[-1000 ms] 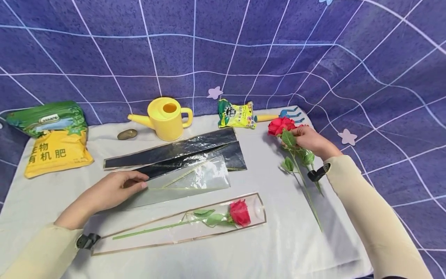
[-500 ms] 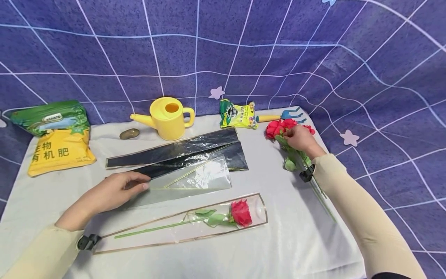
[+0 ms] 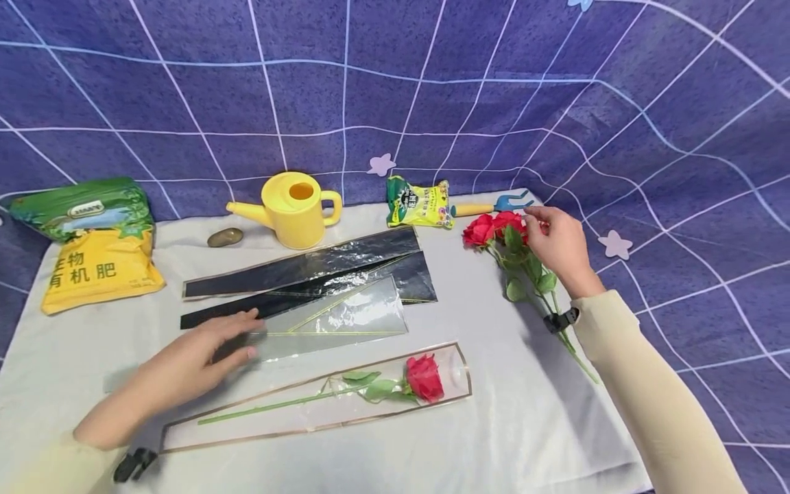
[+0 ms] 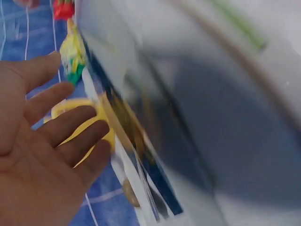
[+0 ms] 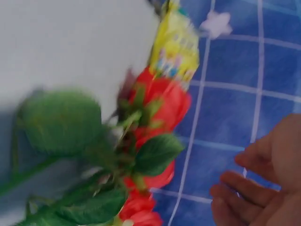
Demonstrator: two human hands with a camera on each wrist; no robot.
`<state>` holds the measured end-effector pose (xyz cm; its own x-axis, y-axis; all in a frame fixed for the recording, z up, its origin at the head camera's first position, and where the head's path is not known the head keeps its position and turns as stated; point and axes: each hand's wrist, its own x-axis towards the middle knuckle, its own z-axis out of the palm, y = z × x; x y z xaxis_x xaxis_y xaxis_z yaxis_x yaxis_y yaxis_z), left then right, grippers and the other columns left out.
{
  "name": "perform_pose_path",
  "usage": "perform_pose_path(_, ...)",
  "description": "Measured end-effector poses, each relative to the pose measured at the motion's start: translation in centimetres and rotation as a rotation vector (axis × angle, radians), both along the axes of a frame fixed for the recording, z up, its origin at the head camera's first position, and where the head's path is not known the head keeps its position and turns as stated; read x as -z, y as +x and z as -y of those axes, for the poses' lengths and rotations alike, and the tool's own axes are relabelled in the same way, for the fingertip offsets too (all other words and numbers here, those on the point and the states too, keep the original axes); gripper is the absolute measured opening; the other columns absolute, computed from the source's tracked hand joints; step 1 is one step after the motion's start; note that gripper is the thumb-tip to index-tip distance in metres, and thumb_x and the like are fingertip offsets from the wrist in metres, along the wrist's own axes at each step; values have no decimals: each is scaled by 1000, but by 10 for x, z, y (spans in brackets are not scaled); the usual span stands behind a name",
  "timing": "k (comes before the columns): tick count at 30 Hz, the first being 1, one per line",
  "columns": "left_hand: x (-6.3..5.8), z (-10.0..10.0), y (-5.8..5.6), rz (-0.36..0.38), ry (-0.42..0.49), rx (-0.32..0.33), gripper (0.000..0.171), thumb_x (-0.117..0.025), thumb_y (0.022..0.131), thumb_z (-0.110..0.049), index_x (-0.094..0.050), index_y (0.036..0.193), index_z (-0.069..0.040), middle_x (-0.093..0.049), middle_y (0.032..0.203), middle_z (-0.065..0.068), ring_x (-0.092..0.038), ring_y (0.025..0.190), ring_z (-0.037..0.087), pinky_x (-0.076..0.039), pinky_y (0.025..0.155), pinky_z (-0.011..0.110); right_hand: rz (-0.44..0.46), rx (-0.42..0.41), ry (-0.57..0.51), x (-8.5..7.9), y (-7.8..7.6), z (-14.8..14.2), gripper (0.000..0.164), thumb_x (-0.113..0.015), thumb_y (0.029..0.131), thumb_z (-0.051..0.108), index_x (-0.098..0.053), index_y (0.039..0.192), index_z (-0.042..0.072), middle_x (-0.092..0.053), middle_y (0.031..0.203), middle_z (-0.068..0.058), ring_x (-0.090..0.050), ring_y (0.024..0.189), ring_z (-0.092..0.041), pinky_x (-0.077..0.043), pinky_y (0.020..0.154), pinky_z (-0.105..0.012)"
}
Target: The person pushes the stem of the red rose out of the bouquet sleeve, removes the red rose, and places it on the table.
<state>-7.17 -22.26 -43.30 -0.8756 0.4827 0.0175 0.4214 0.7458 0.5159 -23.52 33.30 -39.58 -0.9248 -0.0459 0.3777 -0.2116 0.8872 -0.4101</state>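
Several red roses [image 3: 494, 230] with green leaves and long stems lie on the right of the white cloth. Just right of the blooms hovers my right hand [image 3: 555, 247], fingers loosely bent; the right wrist view shows that hand [image 5: 258, 179] apart from the flowers, holding nothing. My left hand [image 3: 185, 357] is over the left end of a clear flower sleeve [image 3: 345, 322], fingers spread and relaxed. In the left wrist view its palm [image 4: 42, 179] shows bare. Nearer the front lies a single red rose [image 3: 424, 379] inside a transparent sleeve with a brown border [image 3: 315, 429].
Black sleeves [image 3: 308, 264] lie behind the clear one. Along the back stand a yellow watering can [image 3: 293, 213], a brown stone [image 3: 225, 237], a small yellow-green packet [image 3: 420, 203] and a hand rake [image 3: 478, 208]. A fertilizer bag [image 3: 95, 247] leans at far left.
My right hand has set the roses down, let go of them and moved slightly right. My left hand has drawn back a little toward the left front from the clear sleeve.
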Motion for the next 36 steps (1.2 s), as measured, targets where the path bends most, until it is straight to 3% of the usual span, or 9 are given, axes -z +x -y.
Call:
perform_pose_path(3,4,-13,27,-135,-28,21,48,-67,87,-37,-55,130,-21,-40,143,2,-42,125,28,-34,97,48,-17,-155,-37,-4,25,13,21,-58,92,18,-70,108,11,-68,94,-2,-55,71,-15,-44,65,-34)
perform_pose_path(7,19,-30,63,-255,-63,58,57,-69,83,-39,-53,133,-19,-40,143,3,-42,124,26,-24,105,32,73,-529,-58,0,67,45,22,-61,90,8,-66,112,8,-65,110,-2,-60,94,-14,-48,80,-31)
perform_pose_path(10,31,-38,86,-257,-125,53,60,-69,82,-41,-52,134,-17,-39,144,3,-41,125,24,-19,104,27,129,-764,14,9,99,74,29,-62,89,10,-62,119,8,-59,121,-4,-54,110,-17,-43,92,-33)
perform_pose_path(13,38,-42,100,-222,-201,29,60,-67,82,-43,-52,134,-18,-39,144,1,-41,126,22,-28,99,35,118,-881,126,21,127,101,40,-65,88,25,-58,126,13,-53,130,-4,-47,120,-17,-36,99,-34)
perform_pose_path(18,46,-42,107,-200,-232,5,58,-67,83,-41,-53,134,-18,-40,143,2,-42,125,22,-37,93,43,119,-939,244,44,159,124,59,-67,84,43,-49,136,21,-45,137,0,-41,124,-15,-36,97,-36)
perform_pose_path(23,50,-40,104,-255,-219,21,56,-67,83,-37,-54,132,-14,-44,139,6,-44,121,26,-35,92,43,129,-926,266,58,164,128,57,-67,83,44,-52,133,19,-48,133,1,-42,122,-16,-37,93,-36)
perform_pose_path(27,51,-40,100,-285,-218,49,48,-50,95,-43,-54,132,-13,-50,132,7,-48,114,26,-36,92,45,126,-939,268,63,164,128,53,-66,85,44,-54,131,20,-53,128,3,-46,117,-13,-38,92,-35)
perform_pose_path(32,52,-42,97,-317,-210,82,60,-15,101,-46,-57,128,-13,-54,125,6,-50,109,26,-36,89,47,114,-949,269,66,165,128,47,-65,86,41,-57,128,22,-56,123,6,-49,111,-10,-39,89,-34)
perform_pose_path(36,50,-43,95,-334,-183,106,59,-14,101,-45,-60,124,-15,-55,123,4,-51,106,24,-38,86,46,89,-944,251,63,165,126,42,-67,85,37,-60,124,23,-58,119,9,-51,108,-8,-39,88,-34)
